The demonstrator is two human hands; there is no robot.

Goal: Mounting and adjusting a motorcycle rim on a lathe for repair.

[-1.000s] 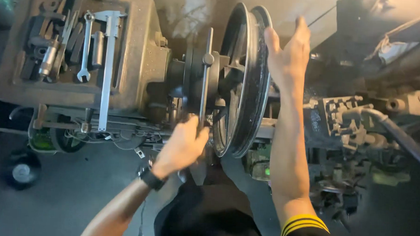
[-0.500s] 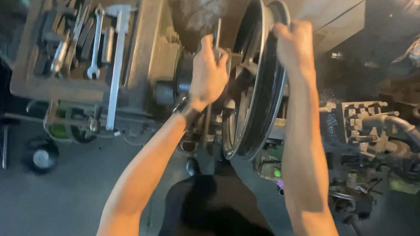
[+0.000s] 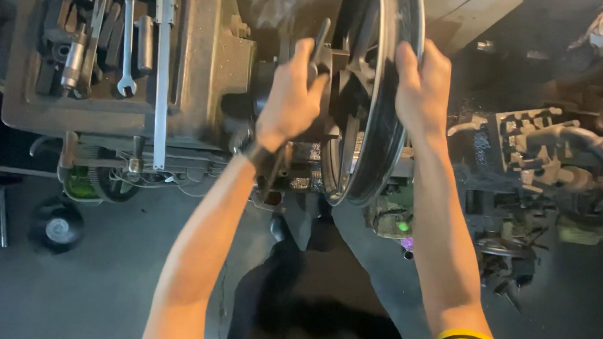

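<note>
Both hands on a wheel rim mounted on a lathe

The top of the dark wheel rim (image 3: 376,125) is cut off by the upper frame edge, and its far side is hidden behind its own flange. The clutter of metal parts at the right is too dark and blurred to make out. The rim stands upright on edge, mounted at the right end of the lathe headstock (image 3: 205,66).

The right hand (image 3: 421,87) is clenched over the rim's outer edge, fingers curled around it. The left hand (image 3: 291,95) is closed around a dark bar handle (image 3: 317,46) at the chuck between headstock and rim; a wristband sits on that wrist.

The headstock's flat top serves as a tool tray: a long steel caliper (image 3: 162,71) lies down its middle, an open-ended spanner (image 3: 127,43) just left of it, and a micrometer (image 3: 73,61) near the left edge. A small black wheel (image 3: 58,224) lies on the floor below the tray's left corner
</note>
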